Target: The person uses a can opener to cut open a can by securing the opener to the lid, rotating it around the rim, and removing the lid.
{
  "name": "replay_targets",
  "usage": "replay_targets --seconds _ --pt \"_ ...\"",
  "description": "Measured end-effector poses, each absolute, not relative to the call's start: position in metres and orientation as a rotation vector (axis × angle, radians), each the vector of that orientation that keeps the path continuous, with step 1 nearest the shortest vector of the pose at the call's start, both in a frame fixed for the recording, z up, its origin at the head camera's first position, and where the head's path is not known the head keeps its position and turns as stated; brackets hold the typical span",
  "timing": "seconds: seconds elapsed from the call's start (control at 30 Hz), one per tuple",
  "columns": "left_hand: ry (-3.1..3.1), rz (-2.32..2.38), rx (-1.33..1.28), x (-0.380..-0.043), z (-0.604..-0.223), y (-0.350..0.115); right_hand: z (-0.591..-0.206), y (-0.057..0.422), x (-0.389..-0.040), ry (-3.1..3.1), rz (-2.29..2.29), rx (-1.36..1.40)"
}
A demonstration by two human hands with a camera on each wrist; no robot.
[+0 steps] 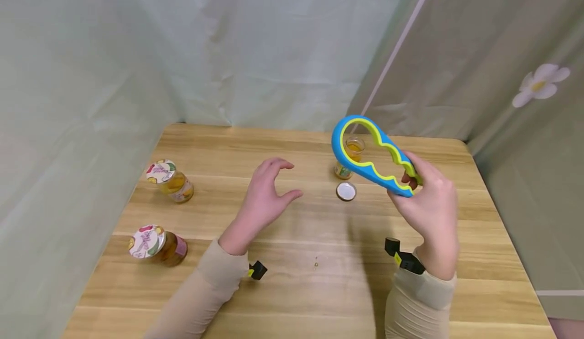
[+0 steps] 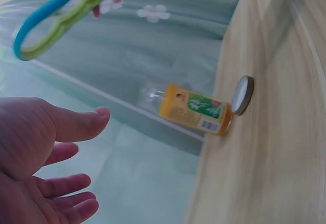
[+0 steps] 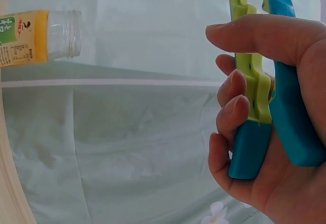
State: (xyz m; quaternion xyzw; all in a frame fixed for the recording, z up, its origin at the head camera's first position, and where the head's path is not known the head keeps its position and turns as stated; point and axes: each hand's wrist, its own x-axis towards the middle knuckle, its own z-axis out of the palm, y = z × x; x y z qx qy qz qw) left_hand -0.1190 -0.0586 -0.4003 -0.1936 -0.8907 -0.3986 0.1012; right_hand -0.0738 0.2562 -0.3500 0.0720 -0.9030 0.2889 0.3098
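My right hand [image 1: 433, 202] grips a blue and yellow-green jar opener [image 1: 339, 144] by its handle ends, raised above the table, its loop pointing left. The right wrist view shows thumb and fingers curled round the opener's two arms [image 3: 254, 94]. Nothing is in my left hand [image 1: 264, 192], which hovers over the middle of the table with thumb and fingers apart. An uncapped glass jar [image 2: 196, 109] of orange contents stands at the back, partly behind the opener in the head view. Its metal lid [image 1: 346, 191] lies white inside up in front of it.
Two jars with patterned lids stand on the left: one of yellow fruit [image 1: 175, 184] farther back, one darker [image 1: 166, 248] nearer. Small drops [image 1: 316, 265] lie on the wooden table [image 1: 292, 308]. A pale curtain [image 1: 274, 50] hangs behind the table's far edge.
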Motion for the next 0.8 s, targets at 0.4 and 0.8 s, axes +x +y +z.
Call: replay_targets --seconds 0.4,0.8 --pt "-2.602 -1.2 -0.55 -0.091 -0.379 -0.095 -0.351 0.254 -0.074 -2.388 0.77 0.206" --pt "-2.47 -1.251 -0.663 -0.066 -0.355 -0.163 -0.35 0.262 -0.06 -2.397 0.734 0.132"
